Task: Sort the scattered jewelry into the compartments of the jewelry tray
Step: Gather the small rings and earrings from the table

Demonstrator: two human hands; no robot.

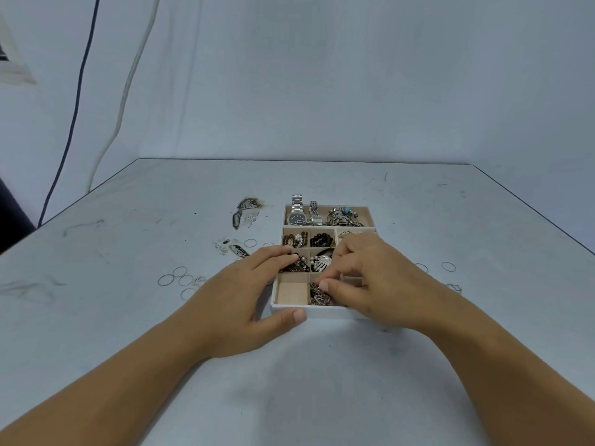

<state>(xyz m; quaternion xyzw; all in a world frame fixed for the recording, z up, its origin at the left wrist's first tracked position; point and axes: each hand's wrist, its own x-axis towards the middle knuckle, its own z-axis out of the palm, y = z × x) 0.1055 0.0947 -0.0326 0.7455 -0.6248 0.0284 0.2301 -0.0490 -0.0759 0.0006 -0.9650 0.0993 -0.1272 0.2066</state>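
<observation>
Near the middle of the table (322, 365) stood the jewelry tray (291, 291), both hands reaching over it. The left hand (238, 294) lay flat and open at the tray's left side, its thumb against the front wall and its fingers touching the left middle compartment; it held nothing. The right hand (376, 278) was curled above the front middle compartment, fingertips pinched at a dark tangled piece (318, 296), perhaps a chain. Thin rings (175, 278) lay loose left of the tray.

Near table (322, 381) bare, far half bare; loose rings (175, 280) crowd tray (322, 311) left side
</observation>
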